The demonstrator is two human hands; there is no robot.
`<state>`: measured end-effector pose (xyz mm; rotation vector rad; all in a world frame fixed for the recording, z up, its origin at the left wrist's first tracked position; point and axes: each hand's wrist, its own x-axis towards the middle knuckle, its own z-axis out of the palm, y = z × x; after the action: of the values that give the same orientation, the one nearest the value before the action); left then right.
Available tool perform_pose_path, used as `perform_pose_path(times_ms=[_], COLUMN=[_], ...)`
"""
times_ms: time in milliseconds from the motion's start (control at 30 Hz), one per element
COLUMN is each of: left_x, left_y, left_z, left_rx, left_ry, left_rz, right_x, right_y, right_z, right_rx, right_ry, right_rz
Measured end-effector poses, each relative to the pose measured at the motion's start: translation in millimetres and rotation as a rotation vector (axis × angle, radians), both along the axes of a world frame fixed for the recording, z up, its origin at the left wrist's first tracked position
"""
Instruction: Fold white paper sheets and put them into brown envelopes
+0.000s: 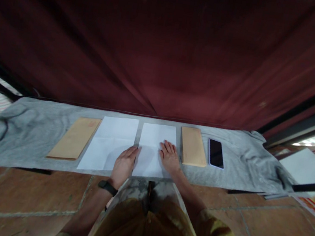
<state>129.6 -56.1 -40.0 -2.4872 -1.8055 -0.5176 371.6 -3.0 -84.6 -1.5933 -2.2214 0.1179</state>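
Note:
Two white sheets of paper lie side by side on a grey cloth, a narrow strip of cloth between them. My right hand point(169, 159) rests flat on the right sheet of paper point(153, 137), fingers spread and touching its surface. At that sheet's left edge, the fingers of my left hand point(124, 164) are pressed together on the paper; the thumb is mostly hidden. The left sheet point(116, 129) is partly covered by my left hand and has a faint crease across it.
Brown envelopes point(76, 137) lie to the left, and a brown envelope stack point(193, 147) to the right. A phone point(216, 154) is beside that stack. The grey cloth point(243, 159) covers the narrow bench. Behind it hangs a dark red curtain point(166, 63); a white board point(311, 168) is at far right.

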Motion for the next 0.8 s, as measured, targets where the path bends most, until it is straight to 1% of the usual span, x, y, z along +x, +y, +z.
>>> perform_pose_path(times_ms=[67,133,233,300,400,500,633,800], left_x=[23,50,84,95,96,87,73,62], left_y=[11,25,47,57,64,63,55,43], left_z=[4.2,3.8,-5.2,-14.1,-26.5,-33.6,-35.0,-33.1], left_rx=[0.004,-0.019,-0.093,-0.138,-0.155,-0.133,-0.104,-0.116], left_ry=[-0.019,-0.021,-0.009,0.005,0.023,0.037,0.040,0.040], left_rz=[-0.026,-0.044,-0.031,-0.016,0.019,0.056,0.123,0.199], right_x=[-1,-1,-1,-1,-1,-1,-1,0], right_y=[-1,-1,-2,-2,-1,-1,-2,-2], right_z=[-0.7,-0.8,-0.2,0.0,-1.0,-2.5,-3.0,-3.9], right_rx=[0.016,0.029,0.030,0.025,0.036,0.051,0.027,0.026], right_ry=[0.022,0.037,0.026,0.006,0.001,0.016,0.030,0.055], right_rz=[-0.002,-0.003,0.002,0.005,0.002,0.001,-0.012,-0.017])
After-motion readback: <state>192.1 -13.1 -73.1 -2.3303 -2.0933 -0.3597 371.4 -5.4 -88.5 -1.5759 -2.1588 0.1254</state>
